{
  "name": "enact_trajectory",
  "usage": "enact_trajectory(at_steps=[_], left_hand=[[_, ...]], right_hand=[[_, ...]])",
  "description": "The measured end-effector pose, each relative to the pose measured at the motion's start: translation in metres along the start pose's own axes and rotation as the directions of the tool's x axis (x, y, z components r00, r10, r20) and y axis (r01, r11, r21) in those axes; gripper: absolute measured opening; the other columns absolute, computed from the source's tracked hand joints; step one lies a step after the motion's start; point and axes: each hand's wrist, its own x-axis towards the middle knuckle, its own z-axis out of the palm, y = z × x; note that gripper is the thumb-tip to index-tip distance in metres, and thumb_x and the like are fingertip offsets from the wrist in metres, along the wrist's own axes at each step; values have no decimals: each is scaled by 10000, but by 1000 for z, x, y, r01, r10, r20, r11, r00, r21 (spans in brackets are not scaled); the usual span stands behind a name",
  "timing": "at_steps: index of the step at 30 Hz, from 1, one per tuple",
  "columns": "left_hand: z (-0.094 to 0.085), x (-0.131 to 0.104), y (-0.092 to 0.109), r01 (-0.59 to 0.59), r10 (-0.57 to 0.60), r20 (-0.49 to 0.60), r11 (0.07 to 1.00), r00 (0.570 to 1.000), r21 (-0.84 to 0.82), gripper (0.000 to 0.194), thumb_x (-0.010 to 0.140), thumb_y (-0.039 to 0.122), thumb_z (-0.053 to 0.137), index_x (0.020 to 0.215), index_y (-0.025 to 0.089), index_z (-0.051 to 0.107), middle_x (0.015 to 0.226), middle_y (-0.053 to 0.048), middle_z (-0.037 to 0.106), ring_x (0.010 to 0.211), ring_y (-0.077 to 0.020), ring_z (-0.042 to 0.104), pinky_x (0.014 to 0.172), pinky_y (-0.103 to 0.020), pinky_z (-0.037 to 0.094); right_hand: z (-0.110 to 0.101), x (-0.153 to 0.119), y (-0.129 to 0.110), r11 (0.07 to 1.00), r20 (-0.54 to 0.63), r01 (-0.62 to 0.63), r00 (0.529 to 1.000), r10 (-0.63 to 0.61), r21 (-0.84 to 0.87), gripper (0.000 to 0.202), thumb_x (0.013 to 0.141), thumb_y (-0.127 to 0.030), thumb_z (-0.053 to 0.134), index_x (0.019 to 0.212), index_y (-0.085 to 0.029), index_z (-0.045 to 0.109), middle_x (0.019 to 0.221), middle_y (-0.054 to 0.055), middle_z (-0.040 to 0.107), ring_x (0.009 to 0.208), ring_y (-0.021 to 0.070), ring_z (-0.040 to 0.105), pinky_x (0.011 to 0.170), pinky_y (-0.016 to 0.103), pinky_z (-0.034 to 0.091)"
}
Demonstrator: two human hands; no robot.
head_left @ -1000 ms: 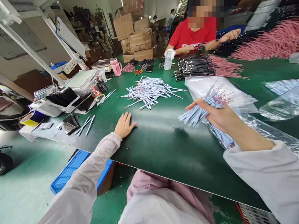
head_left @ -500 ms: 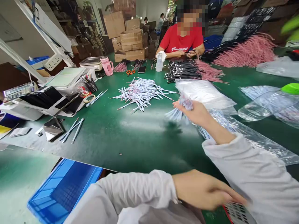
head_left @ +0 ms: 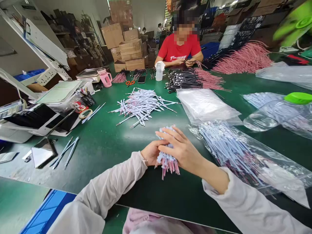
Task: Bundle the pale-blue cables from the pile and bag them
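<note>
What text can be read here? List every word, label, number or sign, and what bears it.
Carton: "XC", small, so uncertain.
Red shirt: "T" begins the white lettering; the rest is too blurred to read.
Red item by the pens: markings too small to read.

You had two hands [head_left: 188, 154], one held bundle of pale-blue wires [head_left: 167, 159], one loose pale-blue pile [head_left: 142, 103], one pink mug [head_left: 105, 78], one green-capped bottle [head_left: 265, 114] and one red-shirted co-worker [head_left: 179, 50].
</note>
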Motion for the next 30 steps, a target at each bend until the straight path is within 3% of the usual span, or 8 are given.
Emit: enact_trajectory(at_steps=[4, 6, 9, 12, 15, 19, 24, 30], left_hand=[[-19, 2, 13, -265, 284, -84, 947, 955, 180, 208, 724, 226, 676, 869, 101, 593, 735, -43, 627, 676, -144, 626, 691, -245, 501], [-25, 3, 18, -323, 384, -140, 887, 913, 331, 268, 698, 271, 713, 874, 109, 593, 672, -37, 623, 605, -143, 613, 610, -250, 502], [-28, 3, 17, -220, 371, -237, 844, 898, 488, 390, 659, 337, 745, 928, 94, 603, 631, -49, 626, 540, -134, 592, 508, -226, 480], [-28, 3, 12, -199, 389, -258, 814, 884, 545, 424, 608, 344, 778, 894, 79, 612, 653, -61, 641, 556, -142, 608, 540, -245, 506], [-28, 3, 9, -204, 397, -249, 804, 884, 558, 392, 590, 338, 787, 837, 89, 611, 669, -64, 652, 587, -160, 627, 559, -266, 525], [-28, 3, 8, -178, 380, -254, 800, 890, 572, 383, 593, 315, 786, 861, 97, 622, 697, -69, 666, 625, -183, 646, 571, -281, 538], [-29, 3, 8, -192, 383, -215, 783, 898, 592, 345, 625, 288, 767, 884, 106, 629, 767, -74, 678, 685, -198, 659, 633, -308, 550], [-27, 1, 8, -205, 404, -199, 757, 893, 620, 308, 656, 283, 743, 871, 97, 626, 775, -83, 673, 713, -198, 651, 695, -326, 541]], right_hand=[[7, -7, 7, 987, -21, -161, 987, 160, -22, 517, 803, -1, 386, 1238, -261, 486, 1380, 78, 378, 1303, 258, 275, 1066, 517, 228], [10, -6, 18, 925, -70, -357, 927, 367, 128, 502, 796, -16, 381, 1244, -225, 466, 1308, 103, 434, 1229, 254, 372, 1012, 469, 331], [20, 0, 32, 586, 48, -637, 696, 716, 501, 265, 817, -173, 482, 1073, -185, 549, 1029, 95, 570, 912, 212, 550, 760, 359, 482], [33, 4, 37, 125, 333, -638, 547, 768, 760, 235, 783, -352, 593, 934, -173, 571, 827, 42, 577, 636, 130, 506, 537, 263, 420], [40, 3, 35, -119, 446, -540, 530, 721, 833, 246, 746, -380, 649, 853, -172, 576, 722, -11, 526, 527, 72, 405, 479, 228, 333], [41, -1, 35, -269, 501, -462, 511, 698, 845, 227, 724, -356, 683, 830, -172, 600, 712, -21, 497, 557, 71, 423, 505, 226, 330], [37, -5, 37, -319, 538, -462, 491, 686, 828, 228, 730, -337, 676, 880, -170, 633, 737, -5, 530, 574, 81, 439, 551, 249, 353], [34, -6, 34, -275, 527, -482, 529, 665, 832, 223, 761, -320, 637, 928, -173, 627, 675, -11, 523, 581, 96, 443, 582, 265, 374]])
